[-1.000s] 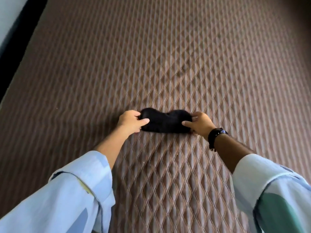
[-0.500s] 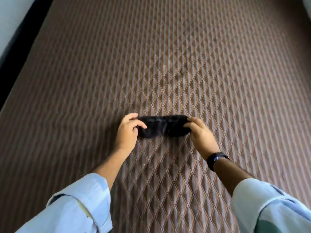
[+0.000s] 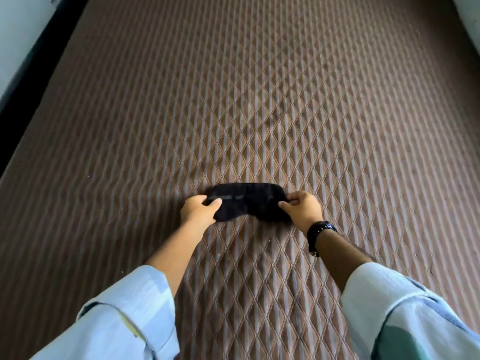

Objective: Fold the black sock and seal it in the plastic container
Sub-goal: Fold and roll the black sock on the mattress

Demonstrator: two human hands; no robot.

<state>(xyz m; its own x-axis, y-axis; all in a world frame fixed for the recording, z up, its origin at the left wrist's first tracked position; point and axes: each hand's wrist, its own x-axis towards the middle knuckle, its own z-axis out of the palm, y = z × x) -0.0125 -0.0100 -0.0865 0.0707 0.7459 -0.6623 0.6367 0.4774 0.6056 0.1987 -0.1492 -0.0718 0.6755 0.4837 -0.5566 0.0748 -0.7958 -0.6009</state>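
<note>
The black sock (image 3: 246, 201) lies stretched sideways on the quilted brown mattress (image 3: 259, 100), doubled over with a faint line along its length. My left hand (image 3: 198, 213) pinches its left end between thumb and fingers. At the other end my right hand (image 3: 302, 209), with a black watch on the wrist, pinches the sock the same way. The hands hold the sock taut between them, just above or on the surface. No plastic container is in view.
The mattress runs far ahead and to both sides. A black frame edge (image 3: 31, 81) and a pale wall (image 3: 18, 35) border it on the left. A pale strip (image 3: 467, 16) shows at the top right corner.
Both hands have stayed on the sock's ends. The near edge was lifted and brought over, and the sock now shows a lengthwise fold line and looks flatter and wider.
</note>
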